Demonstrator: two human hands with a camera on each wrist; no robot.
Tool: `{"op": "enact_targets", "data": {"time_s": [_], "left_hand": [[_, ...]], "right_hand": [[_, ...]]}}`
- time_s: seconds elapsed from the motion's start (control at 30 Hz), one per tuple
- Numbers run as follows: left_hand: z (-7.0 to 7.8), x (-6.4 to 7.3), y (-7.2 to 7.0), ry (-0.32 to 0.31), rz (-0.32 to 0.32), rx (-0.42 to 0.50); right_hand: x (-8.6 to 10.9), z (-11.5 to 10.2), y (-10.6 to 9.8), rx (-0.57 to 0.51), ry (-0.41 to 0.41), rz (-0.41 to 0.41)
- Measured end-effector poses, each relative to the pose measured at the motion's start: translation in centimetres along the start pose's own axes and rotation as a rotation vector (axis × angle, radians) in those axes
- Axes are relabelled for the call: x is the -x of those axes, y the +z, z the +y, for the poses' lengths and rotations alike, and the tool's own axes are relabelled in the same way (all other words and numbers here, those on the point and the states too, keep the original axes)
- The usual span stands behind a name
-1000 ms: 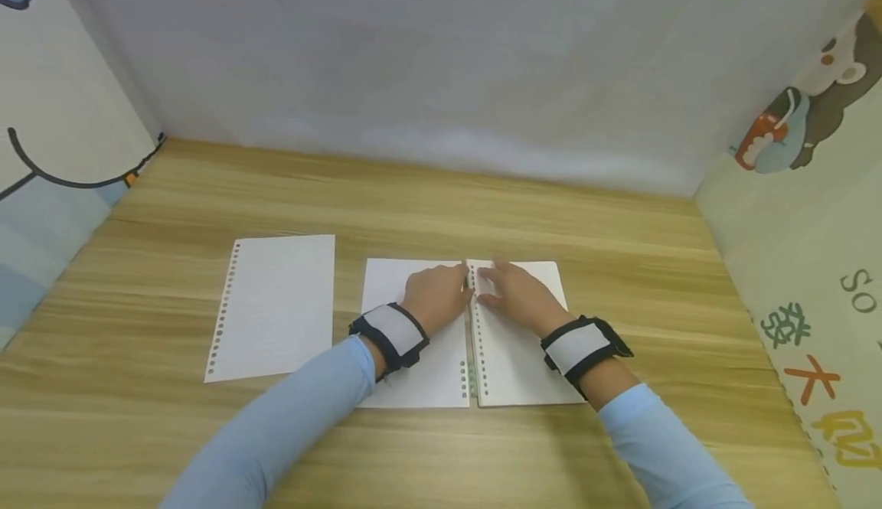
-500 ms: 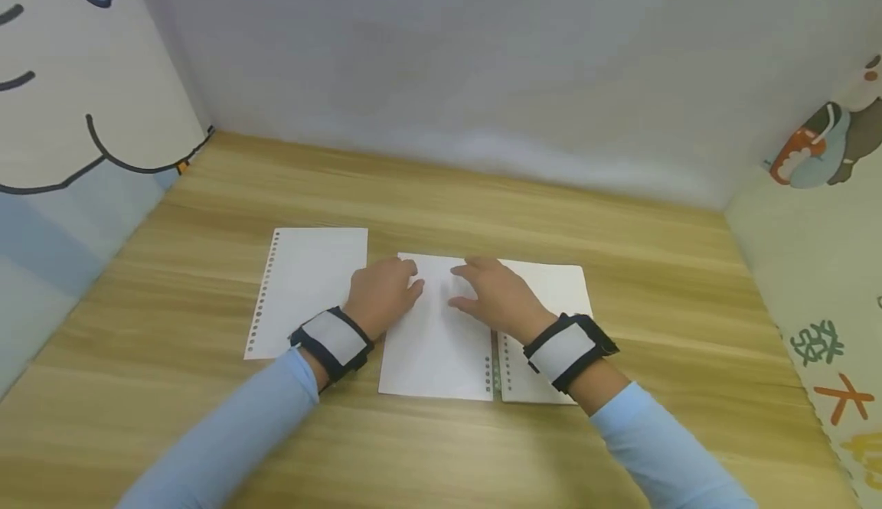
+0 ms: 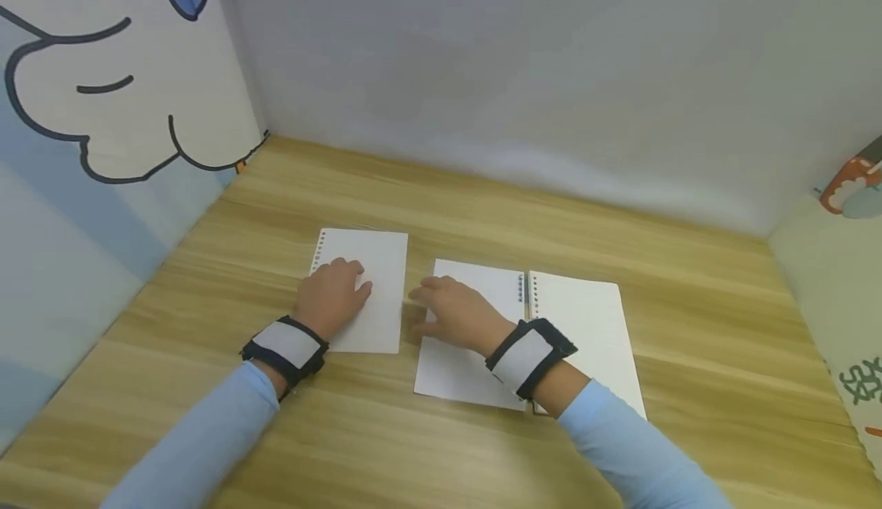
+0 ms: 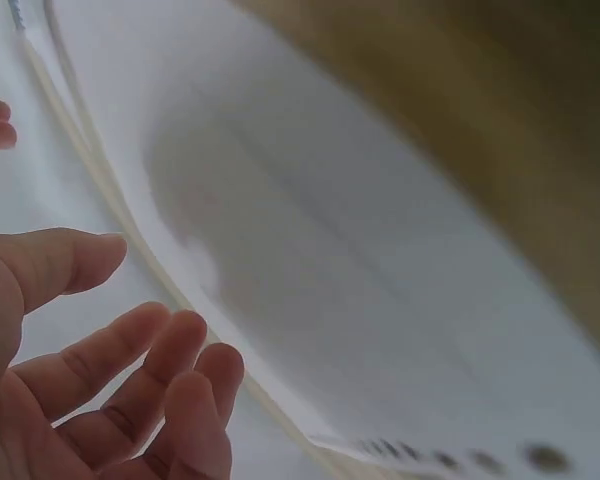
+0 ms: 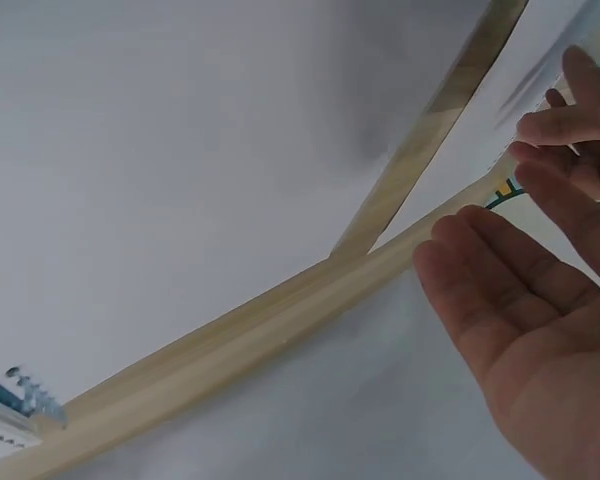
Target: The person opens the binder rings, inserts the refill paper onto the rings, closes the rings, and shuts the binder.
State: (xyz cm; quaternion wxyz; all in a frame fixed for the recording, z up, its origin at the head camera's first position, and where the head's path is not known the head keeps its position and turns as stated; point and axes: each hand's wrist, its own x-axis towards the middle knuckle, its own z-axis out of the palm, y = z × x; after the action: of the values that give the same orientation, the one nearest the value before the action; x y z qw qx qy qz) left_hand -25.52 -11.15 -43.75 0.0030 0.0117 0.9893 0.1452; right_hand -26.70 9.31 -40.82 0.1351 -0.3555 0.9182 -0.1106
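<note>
A loose white sheet (image 3: 382, 287) with punched holes along its left edge lies on the table. Over its left part is my left hand (image 3: 331, 298), fingers loosely bent; in the left wrist view no paper shows between thumb and fingers (image 4: 130, 365). To the right lies a loose-leaf notebook opened flat, with a left page (image 3: 472, 379) and a right page (image 3: 582, 333). My right hand (image 3: 462, 314) is over the left page, its fingertips by that page's outer edge. Nothing is between its relaxed fingers (image 5: 500, 270) in the right wrist view. Whether either hand touches paper, I cannot tell.
A strip of wooden table (image 3: 411, 264) separates the loose sheet from the notebook. Binder rings (image 3: 521, 287) show at the top of the notebook's spine. A pale wall (image 3: 496, 88) stands behind the table, with cartoon-printed panels (image 3: 131, 126) at the sides.
Both hands have left the notebook's spine and gone leftward, the left one onto the loose sheet, the right one across the left page. The head view has turned left.
</note>
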Motion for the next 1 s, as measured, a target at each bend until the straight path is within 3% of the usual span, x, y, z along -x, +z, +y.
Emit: {"op": "enact_targets", "data": {"time_s": [0.17, 0.4, 0.7, 1.0], "left_hand": [[-1.3, 0.0, 0.0, -0.055, -0.014, 0.005], [-2.4, -0.1, -0.8, -0.106, 0.008, 0.013], [-3.0, -0.7, -1.4, -0.193, -0.098, -0.039], [-3.2, -1.0, -1.3, -0.196, -0.152, 0.046]], "right_hand": [[-0.6, -0.3, 0.3, -0.003, -0.026, -0.009], [-1.1, -0.3, 1.1, 0.021, 0.012, -0.057], [-1.0, -0.3, 1.5, 0.044, 0.028, -0.078], [-1.0, -0.3, 1.9, 0.057, 0.012, -0.077]]}}
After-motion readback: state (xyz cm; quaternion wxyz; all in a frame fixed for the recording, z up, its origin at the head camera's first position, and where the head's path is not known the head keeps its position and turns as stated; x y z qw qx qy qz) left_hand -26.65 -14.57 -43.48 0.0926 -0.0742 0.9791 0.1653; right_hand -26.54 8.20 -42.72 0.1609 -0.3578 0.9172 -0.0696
